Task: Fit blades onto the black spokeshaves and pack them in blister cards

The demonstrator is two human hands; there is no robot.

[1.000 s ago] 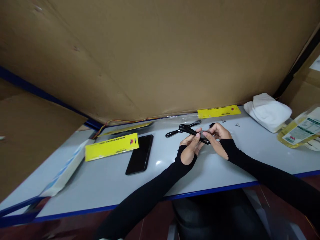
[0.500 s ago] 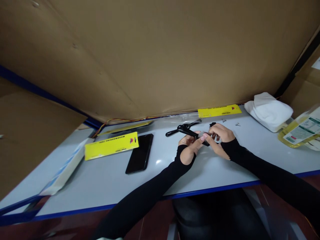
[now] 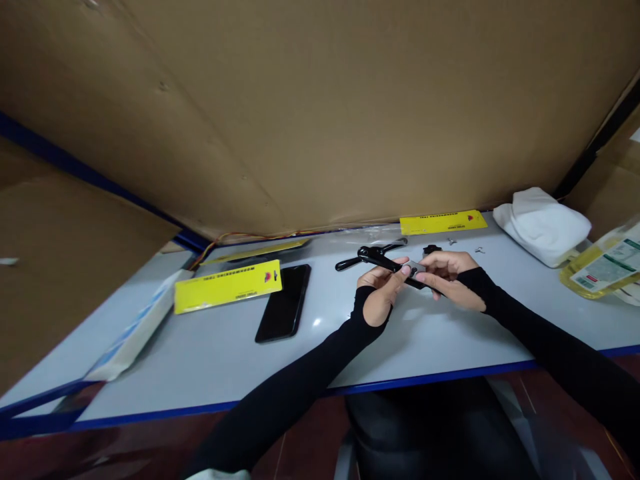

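In my left hand [image 3: 383,290] is a black spokeshave [image 3: 381,259], its fingers closed around the body and one handle pointing away to the upper left. A small silver blade [image 3: 413,267] with a cut-out lies against the body, with my left thumb at its edge. My right hand [image 3: 453,279] is closed, its fingertips pinching the right end of the blade and body. Behind the held tool a second black spokeshave [image 3: 346,264] rests on the table, partly hidden. A small black part [image 3: 432,249] stands just beyond my right fingers.
Two small silver thumbscrews [image 3: 452,241] lie near the back. Yellow cards [image 3: 227,287] and a black phone [image 3: 284,303] are to the left, beside a white-and-blue packet [image 3: 140,327]. At right sit a white cloth bundle [image 3: 543,223] and a bottle of yellow liquid [image 3: 595,267]. Cardboard [image 3: 320,120] walls the back.
My right hand has shifted slightly right and its fingers have moved off the blade's face, uncovering the cut-out. The small black part shows more clearly. The view has shifted a little.
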